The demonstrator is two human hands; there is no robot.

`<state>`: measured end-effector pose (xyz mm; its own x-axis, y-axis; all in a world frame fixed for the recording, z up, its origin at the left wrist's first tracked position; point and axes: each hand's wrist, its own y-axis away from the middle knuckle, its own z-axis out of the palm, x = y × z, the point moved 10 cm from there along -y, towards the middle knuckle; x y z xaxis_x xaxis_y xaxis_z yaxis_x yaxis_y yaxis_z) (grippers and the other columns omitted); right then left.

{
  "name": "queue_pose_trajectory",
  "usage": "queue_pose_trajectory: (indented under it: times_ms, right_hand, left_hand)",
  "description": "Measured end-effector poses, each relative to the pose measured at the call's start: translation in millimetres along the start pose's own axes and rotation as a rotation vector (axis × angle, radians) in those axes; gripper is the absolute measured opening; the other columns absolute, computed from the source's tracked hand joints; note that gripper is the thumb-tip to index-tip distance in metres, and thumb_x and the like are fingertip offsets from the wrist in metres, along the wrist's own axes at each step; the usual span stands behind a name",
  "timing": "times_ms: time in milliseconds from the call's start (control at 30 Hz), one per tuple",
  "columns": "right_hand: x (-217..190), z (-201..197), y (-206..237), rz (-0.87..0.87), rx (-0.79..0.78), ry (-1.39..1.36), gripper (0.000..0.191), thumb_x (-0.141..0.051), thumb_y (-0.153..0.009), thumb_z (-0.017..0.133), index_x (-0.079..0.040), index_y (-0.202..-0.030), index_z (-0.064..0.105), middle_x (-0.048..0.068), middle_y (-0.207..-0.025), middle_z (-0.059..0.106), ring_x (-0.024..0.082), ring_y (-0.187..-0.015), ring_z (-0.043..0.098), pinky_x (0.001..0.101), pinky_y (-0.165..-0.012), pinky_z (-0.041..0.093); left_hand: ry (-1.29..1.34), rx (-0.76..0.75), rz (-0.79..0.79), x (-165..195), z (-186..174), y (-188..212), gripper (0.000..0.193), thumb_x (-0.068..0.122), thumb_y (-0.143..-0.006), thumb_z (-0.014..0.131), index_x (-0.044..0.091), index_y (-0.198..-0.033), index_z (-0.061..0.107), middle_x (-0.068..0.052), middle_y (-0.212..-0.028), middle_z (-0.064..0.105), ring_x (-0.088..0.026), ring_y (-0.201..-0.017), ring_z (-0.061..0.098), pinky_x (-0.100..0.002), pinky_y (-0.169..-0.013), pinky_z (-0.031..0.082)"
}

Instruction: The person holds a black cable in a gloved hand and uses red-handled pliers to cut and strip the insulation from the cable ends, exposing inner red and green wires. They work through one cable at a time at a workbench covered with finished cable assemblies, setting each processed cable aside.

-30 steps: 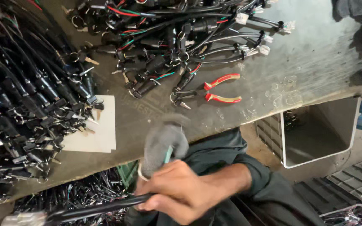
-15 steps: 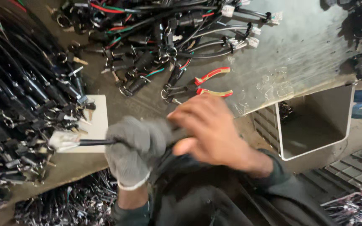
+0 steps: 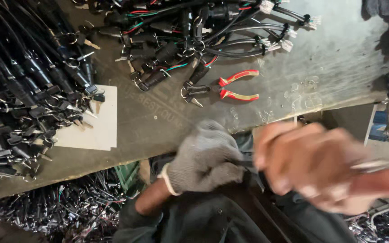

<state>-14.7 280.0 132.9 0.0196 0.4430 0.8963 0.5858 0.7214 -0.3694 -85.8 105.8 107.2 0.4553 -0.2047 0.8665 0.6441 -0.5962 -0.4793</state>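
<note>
1. Head view, hands: left hand in a grey knit glove (image 3: 203, 159) is fisted below the bench edge, closed on a thin dark cable-like piece (image 3: 247, 167) that shows only in the short gap between the two hands.
2. Right hand, bare (image 3: 325, 168), is heavily motion-blurred. Fingers look curled and sit at the other end of that dark piece, but I cannot tell how tight the grip is or whether it actually has hold.
3. So the dark piece lies between the fists, over the person's lap in dark clothing (image 3: 212, 220), just off the bench edge.
4. Bench: scuffed grey sheet-metal worktop (image 3: 338, 76), tilted across the frame.
5. Red-handled pliers with dark jaws (image 3: 223, 87) lie flat on it, handles apart, above the gloved hand and well clear of both hands.
6. Tangle of black wire harnesses with white plug connectors (image 3: 194, 40) sits just beyond the pliers.
7. Left side: big heap of black cables with metal keys and rings (image 3: 23, 90), partly overlapping a white sheet of paper (image 3: 97, 126).
8. Under the bench, lower left: pile of shiny wire scrap (image 3: 59, 207).
</note>
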Motion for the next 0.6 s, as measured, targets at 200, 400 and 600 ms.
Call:
queue_pose_trajectory:
  times_ms: [200,400,600]
  right_hand:
    - [-92.8,56.6,-86.3,-0.271,-0.332,0.359,0.026,-0.015,-0.101,0.064,-0.003,-0.124,0.060,0.008,-0.105,0.065,0.021,-0.090,0.065,0.0361,-0.082,0.050]
    - [-196.3,55.4,-62.0,-0.997,0.801,3.029,0.045,-0.027,-0.106,0.060,-0.007,-0.146,0.054,0.004,-0.104,0.071,0.013,-0.084,0.068,0.0290,-0.079,0.057]
    - [-160.2,64.4,-68.2,-1.302,0.734,3.734,0.037,-0.016,-0.094,0.073,-0.002,-0.127,0.064,0.016,-0.102,0.069,0.022,-0.083,0.065,0.0319,-0.072,0.053]
  left_hand:
    - [0.724,0.612,-0.811,-102.7,-45.5,62.2,0.036,0.019,-0.100,0.070,0.000,-0.130,0.072,-0.007,-0.078,0.064,-0.016,-0.066,0.055,-0.035,-0.063,0.043]
    - [0.142,0.372,-0.606,-85.4,-74.3,54.9,0.024,0.016,-0.104,0.067,0.001,-0.122,0.071,-0.010,-0.120,0.074,-0.022,-0.114,0.070,-0.038,-0.104,0.055]
    - [-0.116,0.686,-0.367,-63.1,-59.4,53.9,0.023,0.018,-0.100,0.076,0.003,-0.114,0.065,-0.011,-0.115,0.068,-0.029,-0.122,0.067,-0.037,-0.099,0.055]
